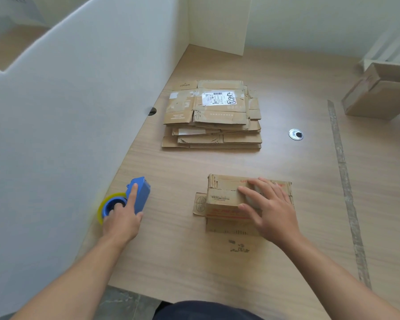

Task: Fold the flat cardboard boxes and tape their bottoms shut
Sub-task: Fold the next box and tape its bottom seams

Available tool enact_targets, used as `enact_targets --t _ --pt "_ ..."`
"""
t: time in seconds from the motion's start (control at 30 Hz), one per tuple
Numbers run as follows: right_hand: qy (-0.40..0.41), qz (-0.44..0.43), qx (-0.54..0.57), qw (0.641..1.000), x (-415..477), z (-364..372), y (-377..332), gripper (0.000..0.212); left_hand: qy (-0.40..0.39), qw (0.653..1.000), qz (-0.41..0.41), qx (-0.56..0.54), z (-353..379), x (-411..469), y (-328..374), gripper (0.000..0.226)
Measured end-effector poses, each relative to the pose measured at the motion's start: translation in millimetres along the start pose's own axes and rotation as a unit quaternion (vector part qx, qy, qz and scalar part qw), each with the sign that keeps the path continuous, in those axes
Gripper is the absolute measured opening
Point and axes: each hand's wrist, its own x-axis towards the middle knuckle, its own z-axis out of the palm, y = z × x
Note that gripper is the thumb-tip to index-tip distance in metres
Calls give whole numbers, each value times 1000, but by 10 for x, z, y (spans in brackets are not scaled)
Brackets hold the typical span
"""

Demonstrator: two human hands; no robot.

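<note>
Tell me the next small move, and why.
Probably carry the dispenser over to the box. The right hand presses flat on the box's folded flaps, holding them down, while the left hand grips the dispenser off to the side, apart from the box.

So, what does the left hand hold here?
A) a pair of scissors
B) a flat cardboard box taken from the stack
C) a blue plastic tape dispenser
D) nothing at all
C: the left hand grips the blue plastic tape dispenser with its yellowish roll, while the right hand rests with straight fingers on the small brown cardboard box.
</note>
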Motion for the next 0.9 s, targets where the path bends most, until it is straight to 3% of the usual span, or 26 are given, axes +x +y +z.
enact_targets --t 0.2,0.53,0.77,0.9 --pt "-15 15 14 1000 28 -32 -6 50 15 998 13 -67 78 21 37 81" --pt "-106 -3 -24 994 163 -196 19 61 17 992 60 -108 -2 -77 347 79" --pt "-111 5 1 994 173 -201 16 65 83 966 200 -138 -354 -336 627 75" --pt "-121 25 68 990 189 -231 41 69 134 925 326 -139 -703 -530 751 75"
